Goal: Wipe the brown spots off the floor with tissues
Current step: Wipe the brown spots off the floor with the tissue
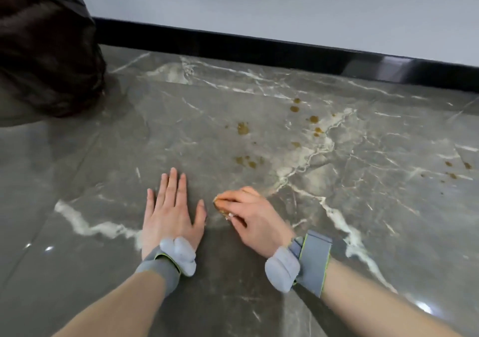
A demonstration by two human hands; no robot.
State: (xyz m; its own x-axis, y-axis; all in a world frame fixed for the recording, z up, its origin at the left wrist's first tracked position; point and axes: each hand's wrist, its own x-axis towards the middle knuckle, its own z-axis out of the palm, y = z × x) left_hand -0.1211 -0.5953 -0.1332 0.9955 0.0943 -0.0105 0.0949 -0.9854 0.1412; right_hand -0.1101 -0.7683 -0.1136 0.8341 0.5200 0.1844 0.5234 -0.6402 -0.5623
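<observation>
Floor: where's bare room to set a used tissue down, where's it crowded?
Free: floor between the black bag and the left hand; also the strip along the skirting, left of the brown spots. Crowded: those spots ahead of the right hand, smaller cluster far right.

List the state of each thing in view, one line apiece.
left hand, flat on the floor, holding nothing.
right hand, curled round the tissue, pressing it down.
tissue, crumpled, stained brown, mostly hidden under that hand.
brown spots, unwiped, scattered beyond the hands.
black bag, bulging, far left; opening not visible.
</observation>
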